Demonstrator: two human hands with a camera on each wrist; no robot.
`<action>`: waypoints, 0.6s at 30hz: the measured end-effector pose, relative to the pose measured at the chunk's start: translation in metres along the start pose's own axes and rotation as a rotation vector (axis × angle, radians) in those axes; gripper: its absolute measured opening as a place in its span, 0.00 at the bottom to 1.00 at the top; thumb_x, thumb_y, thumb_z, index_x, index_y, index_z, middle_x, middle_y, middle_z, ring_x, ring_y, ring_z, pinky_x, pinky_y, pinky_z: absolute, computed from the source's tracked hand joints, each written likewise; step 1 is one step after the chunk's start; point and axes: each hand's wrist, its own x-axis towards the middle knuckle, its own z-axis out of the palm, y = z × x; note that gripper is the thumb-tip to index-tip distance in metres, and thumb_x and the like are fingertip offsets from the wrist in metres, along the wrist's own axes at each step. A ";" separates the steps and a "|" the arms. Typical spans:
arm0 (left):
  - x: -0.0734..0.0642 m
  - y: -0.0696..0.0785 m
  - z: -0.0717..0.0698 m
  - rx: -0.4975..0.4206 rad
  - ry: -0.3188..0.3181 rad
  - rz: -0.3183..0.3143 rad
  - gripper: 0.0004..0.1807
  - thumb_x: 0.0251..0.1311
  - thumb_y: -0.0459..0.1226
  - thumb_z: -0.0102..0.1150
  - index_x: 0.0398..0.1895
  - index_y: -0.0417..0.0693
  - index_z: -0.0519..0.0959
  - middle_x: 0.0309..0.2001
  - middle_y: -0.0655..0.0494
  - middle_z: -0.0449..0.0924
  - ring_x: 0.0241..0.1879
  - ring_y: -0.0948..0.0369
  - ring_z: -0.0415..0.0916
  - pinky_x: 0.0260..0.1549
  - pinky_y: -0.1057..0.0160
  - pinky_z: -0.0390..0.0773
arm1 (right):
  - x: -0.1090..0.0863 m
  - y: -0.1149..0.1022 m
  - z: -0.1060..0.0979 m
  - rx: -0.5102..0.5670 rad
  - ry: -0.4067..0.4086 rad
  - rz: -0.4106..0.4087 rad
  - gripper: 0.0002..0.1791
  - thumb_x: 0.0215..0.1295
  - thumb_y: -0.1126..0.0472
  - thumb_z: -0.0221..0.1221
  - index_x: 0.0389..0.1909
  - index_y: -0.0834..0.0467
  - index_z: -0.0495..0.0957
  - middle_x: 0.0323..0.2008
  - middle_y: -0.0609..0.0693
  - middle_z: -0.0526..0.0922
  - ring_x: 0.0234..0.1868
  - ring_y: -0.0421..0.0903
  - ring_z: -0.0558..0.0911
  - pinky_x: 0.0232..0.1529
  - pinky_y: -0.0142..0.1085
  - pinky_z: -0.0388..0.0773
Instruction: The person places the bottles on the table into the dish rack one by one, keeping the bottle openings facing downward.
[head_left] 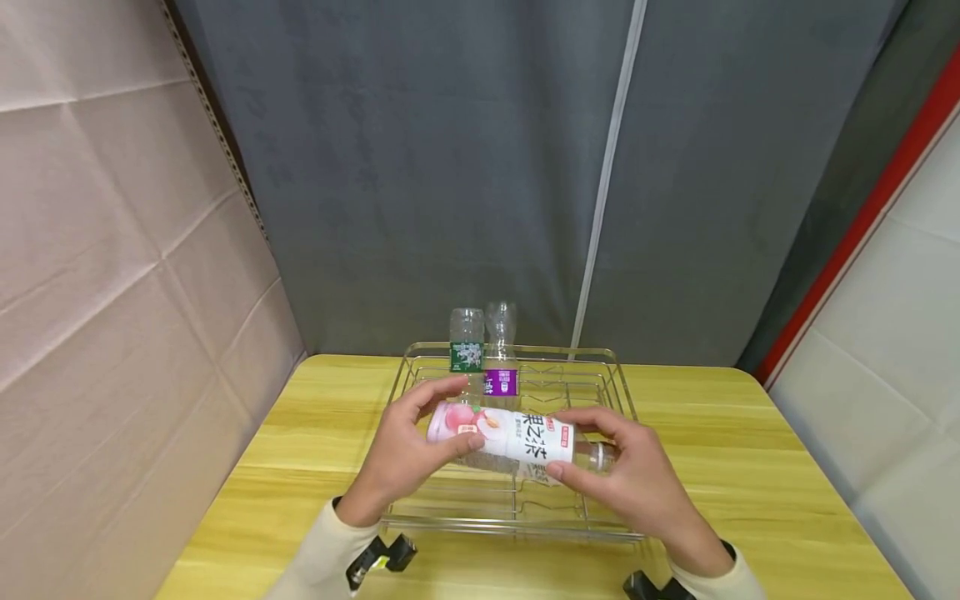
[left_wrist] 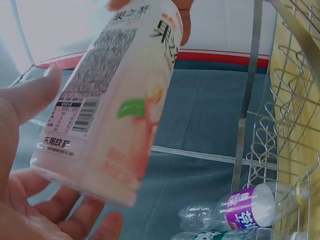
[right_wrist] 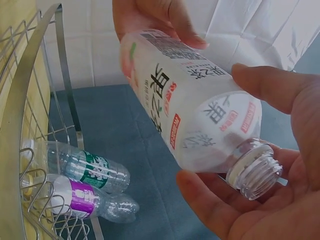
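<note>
A capless clear plastic bottle (head_left: 517, 433) with a white and pink peach label is held sideways over a wire rack (head_left: 480, 523). My right hand (head_left: 630, 467) grips its neck end, thumb on one side and fingers on the other. The bare screw neck (right_wrist: 257, 172) points toward the right palm. Around the base end is my left hand (head_left: 408, 454), its fingers loosely spread; the left wrist view shows a gap between the thumb and the bottle. Behind, a green-labelled bottle (head_left: 467, 354) and a purple-labelled bottle (head_left: 501, 379) stand upside down in the rack.
The rack has bent wire loops (left_wrist: 287, 95) and a raised metal rim. It sits on a yellow wood-grain table (head_left: 330, 450). A grey curtain (head_left: 420, 183) hangs behind the table, with pale cloth panels (head_left: 112, 275) at the sides.
</note>
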 end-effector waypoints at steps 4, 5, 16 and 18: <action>-0.002 -0.002 0.000 -0.055 0.058 -0.069 0.38 0.56 0.37 0.80 0.71 0.50 0.75 0.69 0.50 0.77 0.68 0.50 0.76 0.68 0.52 0.79 | 0.001 -0.001 0.001 0.065 0.048 0.019 0.26 0.56 0.62 0.79 0.56 0.52 0.84 0.50 0.54 0.88 0.42 0.43 0.89 0.34 0.38 0.91; -0.002 -0.002 0.001 -0.073 0.076 -0.083 0.39 0.57 0.36 0.79 0.72 0.49 0.74 0.70 0.50 0.76 0.70 0.50 0.75 0.69 0.50 0.78 | 0.001 -0.001 0.001 0.083 0.059 0.022 0.25 0.57 0.63 0.79 0.56 0.53 0.84 0.50 0.55 0.88 0.42 0.44 0.88 0.35 0.38 0.91; -0.005 0.002 0.026 -0.550 0.196 -0.241 0.39 0.65 0.28 0.68 0.76 0.45 0.60 0.68 0.49 0.69 0.65 0.54 0.74 0.56 0.62 0.87 | 0.008 0.004 0.017 0.214 0.168 0.030 0.24 0.56 0.71 0.77 0.53 0.62 0.81 0.54 0.58 0.83 0.50 0.46 0.84 0.39 0.41 0.92; -0.005 0.003 0.032 -0.658 0.192 -0.236 0.39 0.66 0.26 0.66 0.76 0.47 0.60 0.66 0.48 0.69 0.63 0.54 0.76 0.57 0.58 0.87 | 0.009 0.005 0.021 0.224 0.180 0.032 0.23 0.56 0.71 0.77 0.52 0.63 0.81 0.54 0.57 0.84 0.50 0.46 0.84 0.39 0.41 0.92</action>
